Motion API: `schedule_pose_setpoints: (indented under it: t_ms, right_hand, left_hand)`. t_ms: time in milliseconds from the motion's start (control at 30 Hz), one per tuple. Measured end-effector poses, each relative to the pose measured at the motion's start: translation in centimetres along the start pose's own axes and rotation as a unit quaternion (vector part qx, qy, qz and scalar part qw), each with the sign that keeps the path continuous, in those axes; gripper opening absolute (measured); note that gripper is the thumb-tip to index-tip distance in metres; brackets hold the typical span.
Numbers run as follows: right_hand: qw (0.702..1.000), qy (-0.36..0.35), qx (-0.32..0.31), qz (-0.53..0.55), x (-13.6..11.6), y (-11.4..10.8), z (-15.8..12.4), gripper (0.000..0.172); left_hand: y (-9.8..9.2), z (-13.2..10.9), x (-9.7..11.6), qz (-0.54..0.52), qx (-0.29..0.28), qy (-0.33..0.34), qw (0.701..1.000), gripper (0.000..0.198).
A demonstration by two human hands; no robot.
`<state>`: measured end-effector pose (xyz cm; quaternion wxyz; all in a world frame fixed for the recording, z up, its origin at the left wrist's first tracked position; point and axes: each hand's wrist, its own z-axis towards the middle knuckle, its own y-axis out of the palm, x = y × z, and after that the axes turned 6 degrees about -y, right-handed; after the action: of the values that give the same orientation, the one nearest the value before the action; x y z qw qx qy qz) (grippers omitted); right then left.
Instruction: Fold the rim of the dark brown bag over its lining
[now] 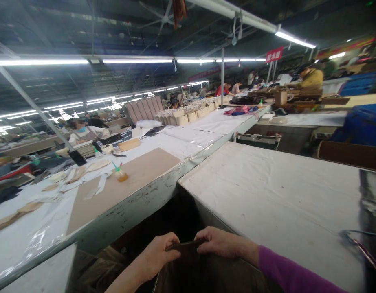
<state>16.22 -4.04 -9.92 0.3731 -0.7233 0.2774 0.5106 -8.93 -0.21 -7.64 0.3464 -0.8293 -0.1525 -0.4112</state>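
While the left hand and right hand pinch its upper edge, a dark brown object stands directly beneath the fingers, low in the centre of view.
Both hands are equally near, a little apart on that edge, with thumbs on the near side and fingers hooked over the top. The edge runs left to right; the body drops out of view, so its long axis cannot be told. Just ahead lies a dark gap, probably the freest room. A white-covered desk closes in on the right; a longer desk, carrying a brown board, crosses ahead and left.
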Motion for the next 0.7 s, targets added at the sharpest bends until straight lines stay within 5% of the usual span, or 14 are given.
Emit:
schedule_pose_setpoints:
  t_ms: [200,433,567,700]
  right_hand:
    - [0.998,0.001,0.017,-0.059,-0.2,0.1,0.4,0.028]
    - [0.995,-0.045,0.006,-0.092,-0.8,0.2,0.5,0.021]
    - [0.996,-0.029,0.017,-0.086,-0.4,0.2,0.3,0.014]
    - [0.999,-0.002,0.011,-0.049,-0.1,-0.2,-0.2,0.017]
  left_hand:
    - [0.3,0.4,0.1,0.076,0.067,-0.012,0.995,0.022]
    - [0.8,1.2,3.0,0.214,0.056,0.020,0.975,0.027]
    - [1.5,1.9,3.1,0.160,0.045,-0.019,0.986,0.024]
    - [0.7,2.7,1.1,0.045,-0.027,-0.010,0.999,0.016]
